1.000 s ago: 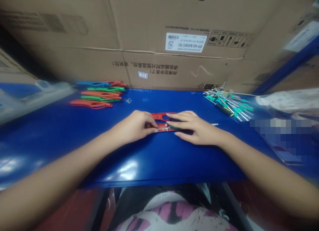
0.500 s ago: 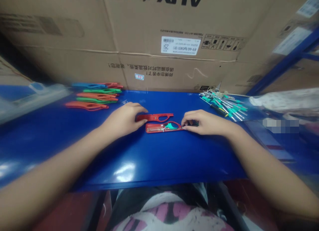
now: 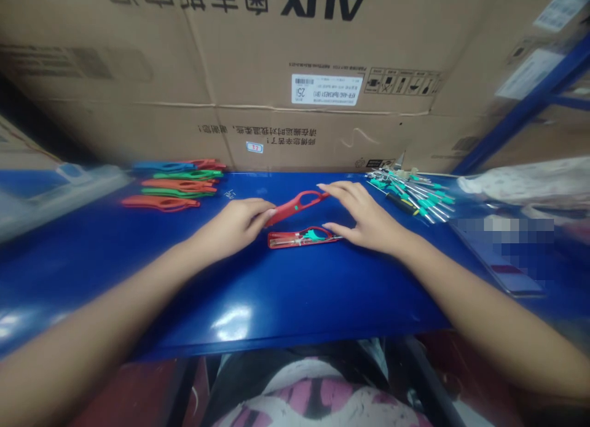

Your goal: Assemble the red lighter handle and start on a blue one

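One filled red half [image 3: 288,239] is lying on the blue table [image 3: 322,298], one red cover [image 3: 288,211] slanting just beyond; six shells [image 3: 179,185] are lying farther left, one carton [image 3: 258,58] standing behind; the left hand [image 3: 237,224] is pinching the cover; the right hand [image 3: 366,218] is holding its thumb and fingers apart, contact with the cover unclear.

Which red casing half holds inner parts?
The red casing half lying on the blue table, nearer the person: a teal piece sits inside it. The other half is gripped by the left hand.
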The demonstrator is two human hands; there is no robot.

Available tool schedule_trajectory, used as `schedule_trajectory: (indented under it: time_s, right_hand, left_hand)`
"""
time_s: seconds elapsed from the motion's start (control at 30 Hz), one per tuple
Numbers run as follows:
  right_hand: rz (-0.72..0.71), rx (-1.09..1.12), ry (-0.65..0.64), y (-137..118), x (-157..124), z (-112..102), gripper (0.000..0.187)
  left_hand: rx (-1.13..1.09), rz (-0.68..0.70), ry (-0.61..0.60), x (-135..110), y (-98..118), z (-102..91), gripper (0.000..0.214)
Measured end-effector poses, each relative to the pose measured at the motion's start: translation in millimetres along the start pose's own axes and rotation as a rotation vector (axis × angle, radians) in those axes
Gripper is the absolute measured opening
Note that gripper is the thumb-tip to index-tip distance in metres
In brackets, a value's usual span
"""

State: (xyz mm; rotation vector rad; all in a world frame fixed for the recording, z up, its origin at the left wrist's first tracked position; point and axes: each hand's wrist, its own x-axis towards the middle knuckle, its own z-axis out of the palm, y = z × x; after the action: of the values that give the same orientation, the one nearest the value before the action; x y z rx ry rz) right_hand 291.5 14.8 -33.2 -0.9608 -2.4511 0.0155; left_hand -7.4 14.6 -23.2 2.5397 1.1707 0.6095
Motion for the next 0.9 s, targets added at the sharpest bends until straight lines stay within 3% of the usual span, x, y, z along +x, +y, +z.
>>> schedule_trajectory:
  time_s: [0.1,0.3,0.43,0.57,0.7,0.9]
  right_hand:
    - [-0.026,-0.026,0.051,-6.9,0.4,0.3,0.066]
    - [-0.087,-0.013,-0.027,-16.5,-1.2,-8.1,0.044]
    - [-0.017,0.058,-0.002,-18.8,-0.4,-6.0,0.037]
    - [0.037,0.137,-0.083,-17.3,0.9,2.9,0.032]
    - [0.045,0.166,-0.174,-14.5,-0.1,9.6,0.03]
    - [0.056,0.16,-0.219,-11.1,-1.2,12.3,0.033]
  left_hand:
    - [-0.117,0.028,-0.041,-2.3,10.5,-1.2,0.037]
    - [-0.3,-0.022,-0.021,-5.6,16.2,2.5,0.037]
    - [-0.144,0.106,0.07,-6.7,12.8,3.7,0.034]
    - [0.032,0.194,-0.02,-7.7,6.2,6.6,0.033]
    - [0.087,0.174,-0.114,-8.5,4.7,9.7,0.028]
    - [0.12,0.169,-0.163,-9.5,7.3,11.0,0.03]
